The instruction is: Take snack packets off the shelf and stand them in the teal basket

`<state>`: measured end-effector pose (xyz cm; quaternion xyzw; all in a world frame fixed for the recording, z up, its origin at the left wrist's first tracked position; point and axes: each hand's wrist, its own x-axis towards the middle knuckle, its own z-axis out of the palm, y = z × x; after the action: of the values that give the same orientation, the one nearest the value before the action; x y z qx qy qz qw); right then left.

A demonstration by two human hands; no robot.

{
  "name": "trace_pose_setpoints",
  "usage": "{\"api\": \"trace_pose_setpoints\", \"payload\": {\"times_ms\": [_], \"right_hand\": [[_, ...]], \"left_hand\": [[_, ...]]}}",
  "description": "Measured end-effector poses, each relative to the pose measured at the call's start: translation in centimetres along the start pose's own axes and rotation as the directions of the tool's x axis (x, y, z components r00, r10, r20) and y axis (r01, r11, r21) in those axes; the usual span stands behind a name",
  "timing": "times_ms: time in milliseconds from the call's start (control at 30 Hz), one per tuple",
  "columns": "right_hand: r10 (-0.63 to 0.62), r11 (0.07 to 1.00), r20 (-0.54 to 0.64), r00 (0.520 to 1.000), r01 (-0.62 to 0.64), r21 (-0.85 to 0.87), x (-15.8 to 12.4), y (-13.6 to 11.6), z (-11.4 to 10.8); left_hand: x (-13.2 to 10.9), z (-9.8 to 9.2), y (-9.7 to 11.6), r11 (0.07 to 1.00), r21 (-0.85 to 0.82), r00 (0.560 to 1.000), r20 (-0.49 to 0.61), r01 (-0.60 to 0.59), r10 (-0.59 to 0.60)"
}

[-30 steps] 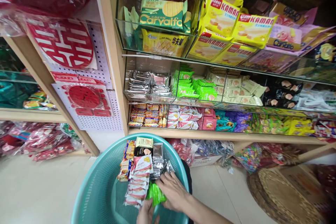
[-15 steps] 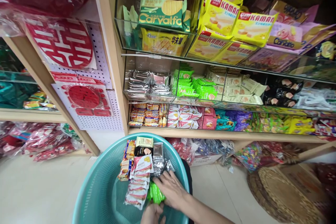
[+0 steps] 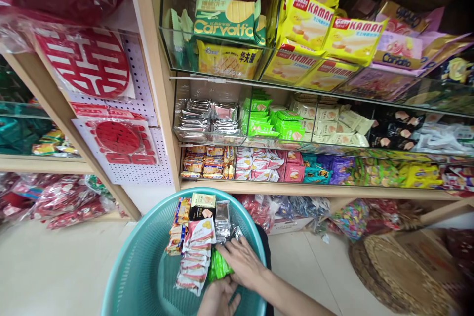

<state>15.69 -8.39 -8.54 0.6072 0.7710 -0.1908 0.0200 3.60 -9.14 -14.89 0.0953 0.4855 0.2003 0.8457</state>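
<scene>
Inside a teal plastic basket, both of my hands are at a bunch of green snack packets. My right hand comes from the right and closes over their upper right side, the fingertips partly out of sight. At the lower end of the bunch, my left hand grips it with curled fingers. A row of white and pink packets lies just left of the green ones. Behind them are silver packets, a black packet, a cream packet and orange packets.
Glass-fronted shelves full of sorted wrapped snacks stand behind the basket. Red paper decorations hang on a pegboard at the left. Bagged goods lie under the shelf, and a round woven mat is on the floor at right.
My left hand has turned, showing more palm and fingers at the lower end of the green packets. My right hand has shifted slightly over them. The basket's contents otherwise look the same.
</scene>
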Motion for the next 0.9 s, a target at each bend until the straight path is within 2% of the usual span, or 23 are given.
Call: {"api": "trace_pose_setpoints", "payload": {"times_ms": [167, 267, 400, 633, 900], "right_hand": [[-0.026, 0.999, 0.024, 0.999, 0.026, -0.018, -0.2, 0.2, -0.5], [-0.023, 0.999, 0.029, 0.999, 0.023, -0.024, -0.3, 0.1, -0.5], [-0.022, 0.999, 0.025, 0.999, 0.023, -0.026, -0.3, 0.0, -0.3], [0.026, 0.996, 0.01, 1.0, -0.025, -0.09, 0.2, -0.4, 0.9], [-0.046, 0.999, 0.041, 0.998, 0.047, -0.021, 0.2, -0.6, 0.5]], "left_hand": [[0.0, -0.8, -0.1, 0.999, 0.023, 0.995, -0.099, 0.022, -0.02], [0.1, -1.6, -0.2, 0.999, 0.043, 0.984, -0.179, 0.005, 0.003], [0.4, -2.2, -0.3, 0.998, 0.059, 0.971, -0.233, -0.028, 0.041], [0.3, -2.5, 0.2, 0.998, 0.066, 0.961, -0.276, -0.004, 0.022], [-0.8, -2.9, 0.9, 1.0, 0.027, 0.964, -0.266, 0.01, -0.003]]}}
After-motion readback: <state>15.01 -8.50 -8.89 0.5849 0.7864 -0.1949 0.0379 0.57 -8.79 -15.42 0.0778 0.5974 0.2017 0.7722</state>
